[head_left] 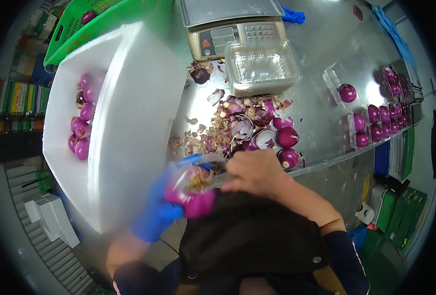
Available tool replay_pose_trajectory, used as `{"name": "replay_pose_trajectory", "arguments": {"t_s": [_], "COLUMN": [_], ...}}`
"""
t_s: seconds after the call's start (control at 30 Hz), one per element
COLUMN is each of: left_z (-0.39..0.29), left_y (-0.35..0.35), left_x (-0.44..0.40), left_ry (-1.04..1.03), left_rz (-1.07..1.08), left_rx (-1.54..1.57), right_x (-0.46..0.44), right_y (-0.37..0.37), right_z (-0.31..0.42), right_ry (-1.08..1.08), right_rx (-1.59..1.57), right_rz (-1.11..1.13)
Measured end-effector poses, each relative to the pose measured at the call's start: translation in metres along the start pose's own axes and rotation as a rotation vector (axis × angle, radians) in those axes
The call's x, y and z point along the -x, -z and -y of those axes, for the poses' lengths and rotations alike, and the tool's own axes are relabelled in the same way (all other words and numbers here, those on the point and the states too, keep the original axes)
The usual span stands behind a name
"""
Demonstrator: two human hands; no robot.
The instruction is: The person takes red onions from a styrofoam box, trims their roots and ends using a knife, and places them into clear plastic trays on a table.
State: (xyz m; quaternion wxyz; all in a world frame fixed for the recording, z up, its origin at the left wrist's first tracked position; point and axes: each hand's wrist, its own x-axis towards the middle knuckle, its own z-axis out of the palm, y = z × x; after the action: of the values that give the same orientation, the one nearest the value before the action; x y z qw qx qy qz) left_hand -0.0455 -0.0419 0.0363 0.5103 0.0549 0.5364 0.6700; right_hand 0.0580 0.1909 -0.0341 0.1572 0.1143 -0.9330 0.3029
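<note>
My left hand, in a blue glove, is wrapped around a red onion just in front of my body. Dry brown root or skin shows on the onion's upper side, blurred by motion. My bare right hand is closed beside it, over the table's near edge. A blurred, see-through shiny strip runs between the two hands; I cannot make out what it is. Beyond my hands lies a heap of onion peelings, with two smooth red onions at its right side.
At left stands a white foam box holding several onions, with a green crate behind. A scale and clear plastic trays are at the back. Packed onion trays line the right side of the metal table.
</note>
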Motion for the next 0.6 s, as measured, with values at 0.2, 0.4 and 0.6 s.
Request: {"name": "replay_pose_trajectory", "arguments": {"t_s": [0.2,0.4,0.6], "left_z": [0.007,0.03,0.053], "left_y": [-0.001,0.007,-0.013], "left_x": [0.004,-0.002,-0.005], "left_ry": [-0.126,0.121,0.19], "left_rz": [-0.12,-0.052,-0.204], "left_rx": [0.011,0.5,0.912], "right_x": [0.027,0.018,0.015], "right_y": [-0.018,-0.004,0.017], "right_z": [-0.014,-0.009,0.004], "right_ry": [-0.408,-0.388,0.026], "right_rx": [-0.34,-0.343,-0.052], "right_rz": [0.158,-0.012,-0.052]}}
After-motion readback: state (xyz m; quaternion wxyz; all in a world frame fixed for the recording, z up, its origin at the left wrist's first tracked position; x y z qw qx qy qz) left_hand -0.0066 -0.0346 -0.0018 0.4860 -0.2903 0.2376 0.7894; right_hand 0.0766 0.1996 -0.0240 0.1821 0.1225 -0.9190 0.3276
